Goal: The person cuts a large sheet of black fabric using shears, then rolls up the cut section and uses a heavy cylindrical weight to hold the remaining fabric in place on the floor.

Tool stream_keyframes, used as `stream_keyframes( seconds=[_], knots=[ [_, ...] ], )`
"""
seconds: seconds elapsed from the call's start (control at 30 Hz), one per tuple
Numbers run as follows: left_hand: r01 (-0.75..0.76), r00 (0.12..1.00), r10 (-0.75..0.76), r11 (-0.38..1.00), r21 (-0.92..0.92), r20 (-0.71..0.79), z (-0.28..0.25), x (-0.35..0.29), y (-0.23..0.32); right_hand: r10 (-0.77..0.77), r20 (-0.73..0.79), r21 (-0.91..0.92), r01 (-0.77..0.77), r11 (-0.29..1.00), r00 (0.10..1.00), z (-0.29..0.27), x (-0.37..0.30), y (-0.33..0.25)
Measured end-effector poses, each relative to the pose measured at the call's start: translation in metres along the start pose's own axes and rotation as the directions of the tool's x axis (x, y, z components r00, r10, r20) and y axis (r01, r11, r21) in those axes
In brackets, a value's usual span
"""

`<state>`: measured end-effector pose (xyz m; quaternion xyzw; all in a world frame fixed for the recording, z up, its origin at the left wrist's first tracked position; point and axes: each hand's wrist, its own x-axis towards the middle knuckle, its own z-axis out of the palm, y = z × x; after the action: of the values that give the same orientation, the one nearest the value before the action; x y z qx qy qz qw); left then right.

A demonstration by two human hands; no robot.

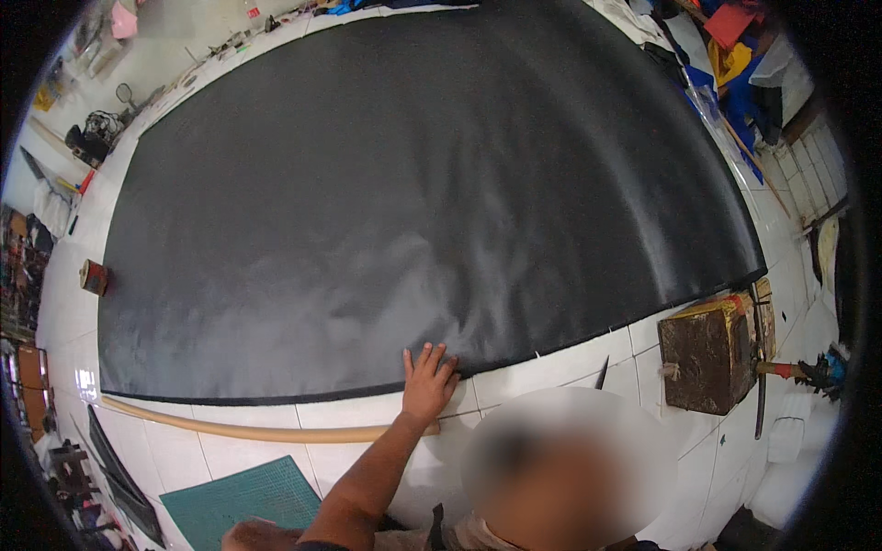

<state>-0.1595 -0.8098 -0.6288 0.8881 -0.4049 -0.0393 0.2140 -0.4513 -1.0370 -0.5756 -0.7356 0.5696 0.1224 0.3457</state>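
Resting on black sheet: left hand, released; tan tube beneath forearm, green mat near; right grip unclear.

Black sheet; green mat; white tiled floor.

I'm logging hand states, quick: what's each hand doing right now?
Left hand: open, laid on the near edge of the black sheet, no grasped object visible.
Right hand: not discernible in view; state cannot be told.
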Motion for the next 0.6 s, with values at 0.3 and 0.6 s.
stream_keyframes(
  seconds=[0.3,0.6],
  knots=[
    [-0.067,0.996,0.069,0.997,-0.041,0.055,-0.004,0.01,0.014,-0.063,0.228,0.067,0.049,0.997,0.972,-0.002,-0.04,-0.003],
    [0.118,0.989,-0.092,0.962,-0.245,0.117,-0.016,0.024,0.016,-0.155,0.535,0.293,-0.011,0.956,0.83,0.049,-0.128,-0.014]
  ],
)
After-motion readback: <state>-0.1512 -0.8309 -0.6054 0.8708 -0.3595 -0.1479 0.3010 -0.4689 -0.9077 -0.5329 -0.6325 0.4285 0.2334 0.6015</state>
